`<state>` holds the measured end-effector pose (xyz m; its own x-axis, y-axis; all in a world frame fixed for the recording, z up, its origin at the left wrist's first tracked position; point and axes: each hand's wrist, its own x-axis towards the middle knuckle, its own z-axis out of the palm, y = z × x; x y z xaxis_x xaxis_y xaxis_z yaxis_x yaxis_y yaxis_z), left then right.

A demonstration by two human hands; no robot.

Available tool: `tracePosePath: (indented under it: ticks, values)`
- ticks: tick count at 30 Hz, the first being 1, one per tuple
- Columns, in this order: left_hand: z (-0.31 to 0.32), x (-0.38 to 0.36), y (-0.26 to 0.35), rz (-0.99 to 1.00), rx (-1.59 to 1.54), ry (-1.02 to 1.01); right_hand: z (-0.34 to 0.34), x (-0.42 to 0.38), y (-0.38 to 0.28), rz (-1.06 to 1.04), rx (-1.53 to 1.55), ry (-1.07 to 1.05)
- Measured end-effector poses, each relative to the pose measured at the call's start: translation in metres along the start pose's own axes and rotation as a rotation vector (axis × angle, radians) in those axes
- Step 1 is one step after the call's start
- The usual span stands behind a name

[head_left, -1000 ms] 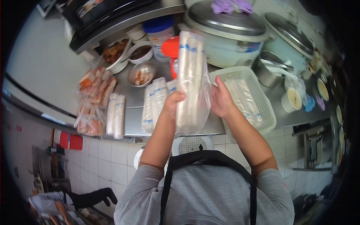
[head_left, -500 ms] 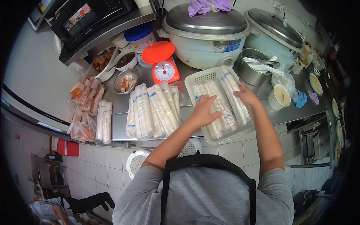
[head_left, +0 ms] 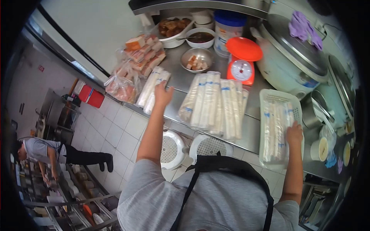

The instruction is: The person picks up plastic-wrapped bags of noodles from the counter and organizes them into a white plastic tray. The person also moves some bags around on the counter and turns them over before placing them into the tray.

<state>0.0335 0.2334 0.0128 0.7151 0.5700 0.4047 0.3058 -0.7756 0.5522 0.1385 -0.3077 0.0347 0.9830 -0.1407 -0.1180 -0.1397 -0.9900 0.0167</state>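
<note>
The left hand (head_left: 163,93) lies on the near end of a small packet of white rolls (head_left: 152,90), fingers spread, not yet closed. To lift it well, wrap the fingers around both rolls. The right hand (head_left: 294,134) rests open on the rim of the white basket (head_left: 280,98) at the right, touching the rolls inside. A larger stack of packets (head_left: 215,104) lies between them on the tabletop (head_left: 181,79).

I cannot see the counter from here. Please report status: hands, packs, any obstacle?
Left hand on the two packs of white rolls at the counter's left. Right hand on the basket rim. Nothing blocks either hand.
</note>
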Motion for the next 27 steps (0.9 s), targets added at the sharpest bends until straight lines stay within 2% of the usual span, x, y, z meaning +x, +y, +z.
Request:
tracePosePath:
  ticks: [2,4,7,10,13,16,17,19,21,22,25,27]
  values:
    - [-0.006,0.028,-0.064,-0.24,0.218,0.06,-0.009,-0.003,-0.009,0.024,-0.061,-0.018]
    - [-0.029,0.044,-0.078,-0.515,0.362,-0.123,-0.021,-0.007,-0.017,0.022,-0.015,-0.012]
    - [-0.028,0.058,-0.121,-0.598,0.443,-0.332,-0.018,0.001,-0.016,-0.039,0.11,0.026]
    - [-0.026,0.083,-0.149,-0.548,0.387,-0.633,-0.022,0.0,-0.026,-0.144,0.248,0.081]
    - [-0.022,0.087,-0.157,-0.649,0.154,-0.656,-0.036,-0.012,-0.052,-0.258,0.347,0.13]
    - [-0.034,0.094,-0.124,-0.623,0.255,-0.757,-0.052,-0.025,-0.086,-0.369,0.438,0.137]
    - [-0.029,0.094,-0.135,-0.657,0.104,-0.723,-0.056,-0.029,-0.097,-0.406,0.466,0.129]
    - [-0.02,0.092,-0.155,-0.72,-0.198,-0.646,-0.065,-0.037,-0.124,-0.532,0.719,0.018]
    - [-0.039,0.086,-0.144,-0.859,-0.771,-0.627,-0.085,-0.058,-0.158,-0.537,0.879,-0.192]
    - [-0.048,0.083,-0.136,-0.914,-1.061,-0.607,-0.094,-0.07,-0.176,-0.613,0.95,-0.274]
    - [-0.059,0.08,-0.137,-0.76,-1.409,-0.619,-0.093,-0.087,-0.219,-0.751,1.126,-0.605]
    - [-0.063,0.069,-0.105,-0.617,-1.541,-0.606,-0.094,-0.101,-0.248,-0.678,1.285,-0.896]
